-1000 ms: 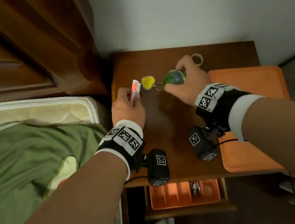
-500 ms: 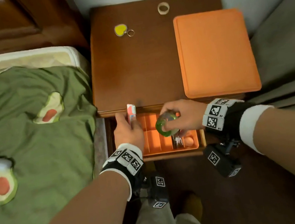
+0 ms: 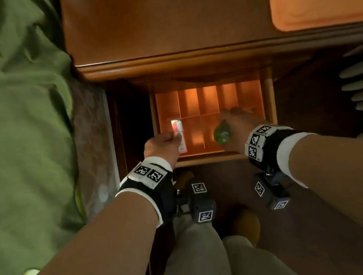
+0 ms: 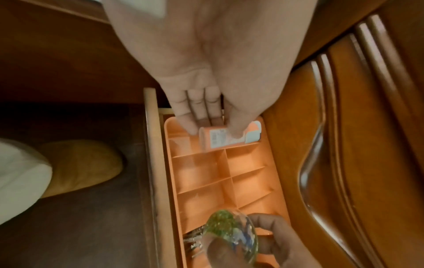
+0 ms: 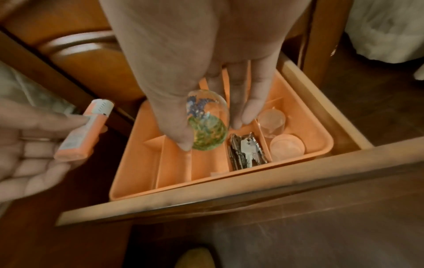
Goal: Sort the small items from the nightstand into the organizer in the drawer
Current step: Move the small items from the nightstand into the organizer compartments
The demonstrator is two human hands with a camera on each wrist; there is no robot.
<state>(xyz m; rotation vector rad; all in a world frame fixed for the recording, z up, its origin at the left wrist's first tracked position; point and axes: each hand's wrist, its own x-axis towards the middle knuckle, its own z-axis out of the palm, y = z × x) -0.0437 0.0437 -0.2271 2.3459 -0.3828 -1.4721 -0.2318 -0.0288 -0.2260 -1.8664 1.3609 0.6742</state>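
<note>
Both hands are over the open drawer (image 5: 229, 197). Left hand (image 3: 164, 146) pinches a small pink tube (image 3: 179, 135) with thumb and fingers, above the left end of the orange organizer (image 5: 183, 183). Right hand (image 3: 237, 128) grips a green glass ball (image 5: 206, 130) with thumb and fingers, above the middle slots. Just right of the ball, keys (image 5: 246, 152) lie in one slot. Past them sit two clear round lids (image 5: 286, 146). Green bedding (image 3: 20, 140) lies far to the left.
</note>
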